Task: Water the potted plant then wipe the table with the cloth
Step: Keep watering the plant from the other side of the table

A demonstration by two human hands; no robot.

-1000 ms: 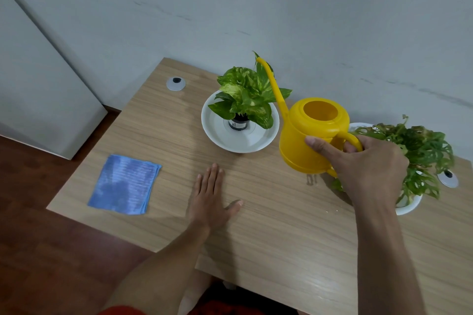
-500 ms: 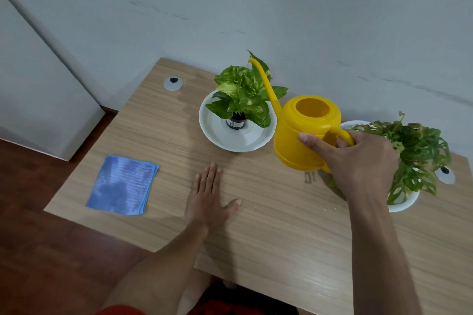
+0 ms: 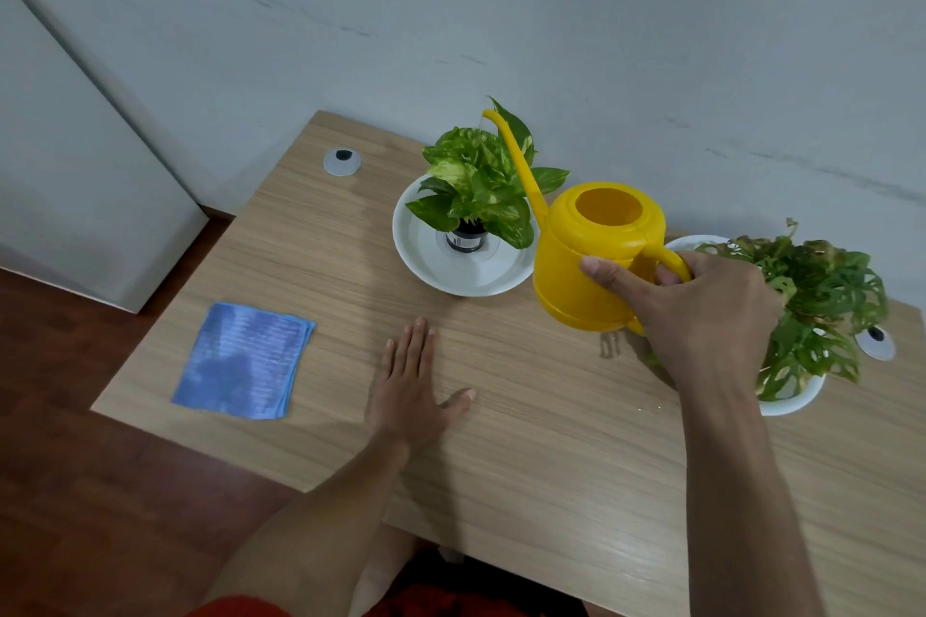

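At the lower middle of the frame the left hand (image 3: pixel 408 393) is laid flat on the counter (image 3: pixel 526 456), its grip wide and holding nothing. To its left, near the counter's edge, the folded blue cloth (image 3: pixel 245 360) is seen lying flat; it is judged soft and light, best pinched at a corner or pressed under a flat palm. At the right, the right hand (image 3: pixel 701 311) is closed around the handle of the yellow watering can (image 3: pixel 591 256), thumb pressed on the body. The can is judged rigid plastic, its weight dependent on unseen water, so the handle is the sensible hold. Farther up, the spout tip is held above the leaves of the potted plant (image 3: pixel 481 180), which is set in a white dish (image 3: pixel 426 261). A second plant (image 3: pixel 822 296) is partly hidden behind the right hand.
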